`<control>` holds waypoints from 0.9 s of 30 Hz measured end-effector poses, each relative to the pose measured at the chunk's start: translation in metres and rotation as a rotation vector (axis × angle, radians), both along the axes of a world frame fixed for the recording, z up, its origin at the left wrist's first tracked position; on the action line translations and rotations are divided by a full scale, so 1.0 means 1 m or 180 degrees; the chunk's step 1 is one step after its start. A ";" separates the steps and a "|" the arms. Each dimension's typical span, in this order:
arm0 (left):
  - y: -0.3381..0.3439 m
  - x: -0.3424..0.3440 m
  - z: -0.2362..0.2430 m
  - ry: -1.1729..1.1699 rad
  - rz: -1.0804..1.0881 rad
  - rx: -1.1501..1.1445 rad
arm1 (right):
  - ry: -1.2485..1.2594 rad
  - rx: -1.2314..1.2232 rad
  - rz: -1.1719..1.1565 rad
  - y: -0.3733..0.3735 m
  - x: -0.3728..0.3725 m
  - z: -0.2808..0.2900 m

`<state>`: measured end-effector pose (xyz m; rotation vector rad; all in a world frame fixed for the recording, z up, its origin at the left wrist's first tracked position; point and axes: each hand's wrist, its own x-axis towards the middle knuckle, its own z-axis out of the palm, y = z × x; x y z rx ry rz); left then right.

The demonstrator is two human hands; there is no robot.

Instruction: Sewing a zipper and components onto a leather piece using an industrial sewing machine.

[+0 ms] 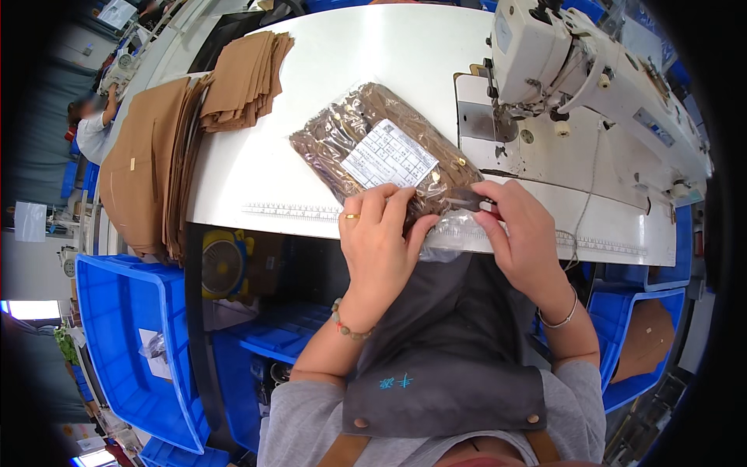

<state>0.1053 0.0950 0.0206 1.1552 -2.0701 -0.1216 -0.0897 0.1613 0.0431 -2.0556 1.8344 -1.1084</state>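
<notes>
A clear plastic bag [373,109] packed with brown pieces lies tilted on the white sewing table, a printed white label [389,156] on its top. My left hand [381,233] presses on the bag's near end, thumb and fingers closed on the plastic. In my right hand [517,226] is a small dark tool that looks like thread snips [465,199], its tip at the bag's near corner. Loose film hangs over the table edge below my fingers. Whether the tip has gone through the plastic cannot be made out.
A sewing machine [591,70] stands on the right. Stacks of brown fabric pieces [245,78] lie at the left, the larger pile [144,163] draping over the edge. Blue bins [128,335] flank the table, the right one holding brown fabric [644,338]. Another person [92,128] works far left.
</notes>
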 end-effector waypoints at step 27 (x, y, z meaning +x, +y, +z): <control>-0.002 -0.006 -0.049 0.1221 -0.0466 -0.0942 | 0.1627 -0.0752 -0.0064 -0.024 0.032 -0.018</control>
